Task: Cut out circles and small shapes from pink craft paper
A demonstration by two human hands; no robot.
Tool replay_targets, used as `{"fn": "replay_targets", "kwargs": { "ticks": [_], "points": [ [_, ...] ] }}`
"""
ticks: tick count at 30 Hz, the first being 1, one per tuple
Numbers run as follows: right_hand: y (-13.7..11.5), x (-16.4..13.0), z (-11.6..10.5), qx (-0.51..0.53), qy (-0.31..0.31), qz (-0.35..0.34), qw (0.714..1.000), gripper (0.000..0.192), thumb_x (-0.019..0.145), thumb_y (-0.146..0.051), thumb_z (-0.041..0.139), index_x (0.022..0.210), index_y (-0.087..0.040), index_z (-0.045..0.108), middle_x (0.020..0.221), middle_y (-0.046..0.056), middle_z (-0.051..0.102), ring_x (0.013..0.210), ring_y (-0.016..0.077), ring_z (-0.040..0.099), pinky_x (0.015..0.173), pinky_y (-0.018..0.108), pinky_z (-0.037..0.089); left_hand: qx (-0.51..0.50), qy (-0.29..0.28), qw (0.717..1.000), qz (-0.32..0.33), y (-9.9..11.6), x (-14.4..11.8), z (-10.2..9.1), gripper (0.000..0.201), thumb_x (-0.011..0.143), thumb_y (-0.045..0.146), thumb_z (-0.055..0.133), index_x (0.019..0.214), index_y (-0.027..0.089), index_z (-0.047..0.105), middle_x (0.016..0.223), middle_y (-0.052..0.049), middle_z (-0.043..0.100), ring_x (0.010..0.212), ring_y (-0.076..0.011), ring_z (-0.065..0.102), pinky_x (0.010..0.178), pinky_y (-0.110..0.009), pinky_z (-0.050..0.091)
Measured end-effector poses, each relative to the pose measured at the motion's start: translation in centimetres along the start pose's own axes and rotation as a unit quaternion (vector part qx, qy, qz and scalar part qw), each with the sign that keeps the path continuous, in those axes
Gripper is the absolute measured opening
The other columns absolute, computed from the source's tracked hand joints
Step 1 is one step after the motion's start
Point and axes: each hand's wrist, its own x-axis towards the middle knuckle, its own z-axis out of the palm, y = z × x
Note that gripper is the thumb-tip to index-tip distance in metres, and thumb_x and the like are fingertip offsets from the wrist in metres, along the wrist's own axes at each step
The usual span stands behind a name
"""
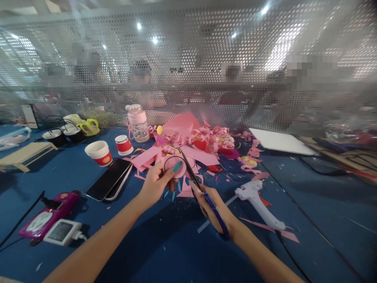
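Scissors with blue handles (203,188), gripped in the right hand (213,208), are partway round a pencilled circle on pink paper (176,167) pinched by the left hand (154,182). Pink paper scraps (203,143) lie piled just beyond the circle.

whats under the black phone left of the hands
Under the black phone a second, lighter device shows along its right edge, on the blue table. The rest is covered.

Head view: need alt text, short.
A person's left hand holds a pink paper disc while the right hand cuts it with blue-handled scissors over a blue table. Pink paper scraps are heaped behind, with a white glue gun to the right and two stacked phones to the left.
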Motion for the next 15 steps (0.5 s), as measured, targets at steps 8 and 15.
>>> {"fn": "replay_targets", "kwargs": {
  "ticks": [8, 15],
  "points": [
    [-0.4, -0.02, -0.25, -0.012, -0.008, -0.005, 1.0, 0.06, 0.084, -0.056, 0.031, 0.114, -0.008, 0.052, 0.048, -0.007, 0.026, 0.042, 0.0068, 0.027, 0.04, 0.02, 0.025, -0.005, 0.004, 1.0, -0.002, -0.22, 0.07, -0.21, 0.029, 0.075, 0.04, 0.056, 0.066, 0.015, 0.044, 0.047, 0.004, 0.055, 0.036, -0.0068, 0.049, 0.038, -0.018, 0.037],
    [-0.89, 0.07, -0.49, -0.019, -0.014, -0.006, 1.0, 0.062, 0.082, -0.059, 0.032, 0.108, -0.008, 0.055, 0.049, -0.007, 0.026, 0.044, 0.0076, 0.028, 0.04, 0.02, 0.026, -0.005, 0.0, 1.0, -0.004, -0.05, 0.06, -0.23, 0.03, 0.075, 0.042, 0.056, 0.067, 0.015, 0.044, 0.045, 0.005, 0.054, 0.036, -0.0065, 0.049, 0.038, -0.018, 0.036]
  ]
}}
